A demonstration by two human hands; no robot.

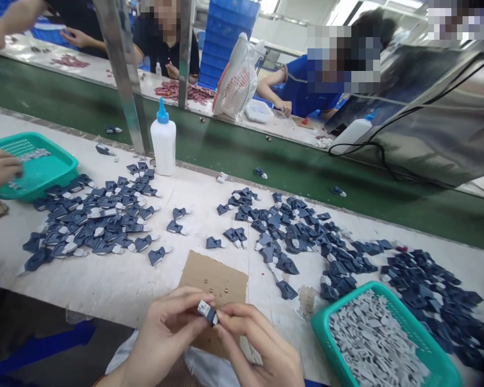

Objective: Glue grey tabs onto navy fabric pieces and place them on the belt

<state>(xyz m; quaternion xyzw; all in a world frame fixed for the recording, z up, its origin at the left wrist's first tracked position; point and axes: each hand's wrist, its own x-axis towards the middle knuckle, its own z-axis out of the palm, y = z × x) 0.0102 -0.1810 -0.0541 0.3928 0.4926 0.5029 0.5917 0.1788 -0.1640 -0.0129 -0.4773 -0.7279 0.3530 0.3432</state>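
Observation:
Between my two hands, a small navy and light-grey part [208, 312] is pinched above a piece of brown cardboard [221, 272]. My left hand [171, 329] grips its left end with thumb and fingers. The right end is held by the fingertips of my right hand [258, 339]. A few tiny brass-coloured bits lie on the cardboard. Many navy parts with pale tips are spread over the white table, in a left pile [100, 215] and a right pile [298, 226]. At the lower right, a green basket [322, 328] holds many small grey pieces.
A white glue bottle [163, 142] with a blue cap stands at the table's back edge by a metal post [123, 70]. Another person's hand [0, 169] reaches over a green basket [60, 156] at the left. Beyond the green belt [226, 145], other people sit at another table.

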